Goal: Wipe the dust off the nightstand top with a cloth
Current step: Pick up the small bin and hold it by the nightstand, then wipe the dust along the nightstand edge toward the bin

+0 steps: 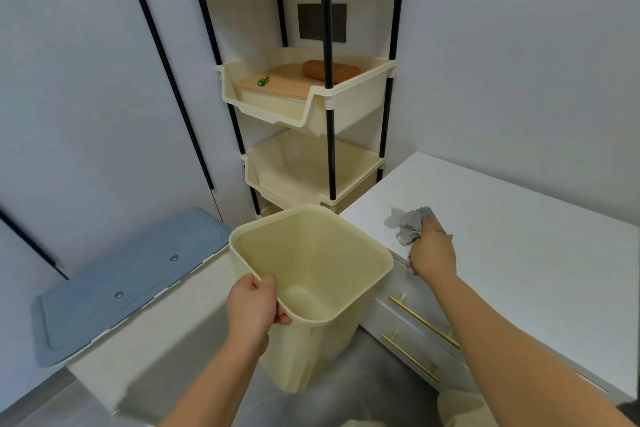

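Right of centre in the frame, a crumpled grey cloth (412, 225) lies on the white nightstand top (519, 253), close to its near-left edge, with a faint grey smudge of dust (393, 217) just to its upper left. The right hand (433, 251) presses down on the cloth, palm flat and fingers curled over the fabric, gripping it against the surface; part of the cloth trails under the wrist toward the edge. The bare forearm runs from there to the lower right corner of the frame.

Below the top, the nightstand's front shows two drawers with slim brass bar handles (424, 321).

Just left of the nightstand, at centre frame, a cream plastic wastebasket (311, 291) is held tilted with its open mouth toward the camera and its rim near the nightstand edge. The left hand (256, 305) clasps its near rim, thumb inside and fingers outside.

Behind it, in the upper centre, stands a cream tiered storage rack (304, 94) with black posts; its upper bin holds a wooden board (284, 81), a small green battery (263, 80) and a brown roll-shaped object (330, 70).

At lower left, a blue-grey lid (131, 284) covers a pale storage box.
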